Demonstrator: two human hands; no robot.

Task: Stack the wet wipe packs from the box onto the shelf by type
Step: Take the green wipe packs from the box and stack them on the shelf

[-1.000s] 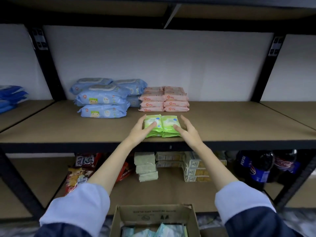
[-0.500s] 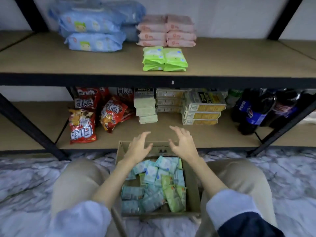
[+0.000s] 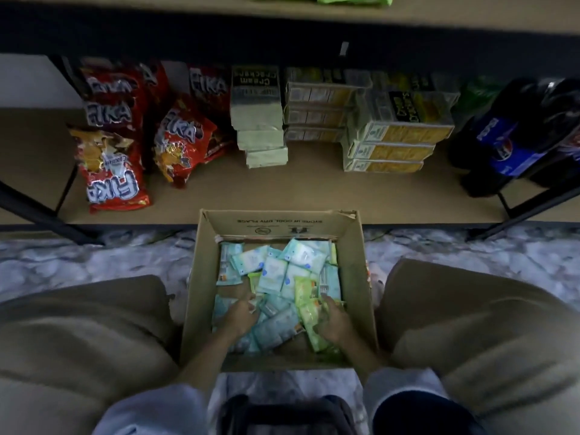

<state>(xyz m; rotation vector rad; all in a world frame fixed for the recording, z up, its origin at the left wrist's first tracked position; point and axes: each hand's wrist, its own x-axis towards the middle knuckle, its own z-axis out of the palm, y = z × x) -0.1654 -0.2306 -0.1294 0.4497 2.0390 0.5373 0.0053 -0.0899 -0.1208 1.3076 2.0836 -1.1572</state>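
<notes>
one cardboard box [image 3: 276, 224] on the floor holds a loose heap of teal wipe packs [image 3: 273, 274], too jumbled to count, and about three green ones [image 3: 309, 312]. two hands reach in. the lower shelf [image 3: 307, 189] carries four red snack bags [image 3: 110, 171].

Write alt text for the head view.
Both hands, left and right, reach into a cardboard box of teal and green wipe packs on the floor between the person's knees. Behind it, a low shelf holds snacks, cartons and bottles.
</notes>
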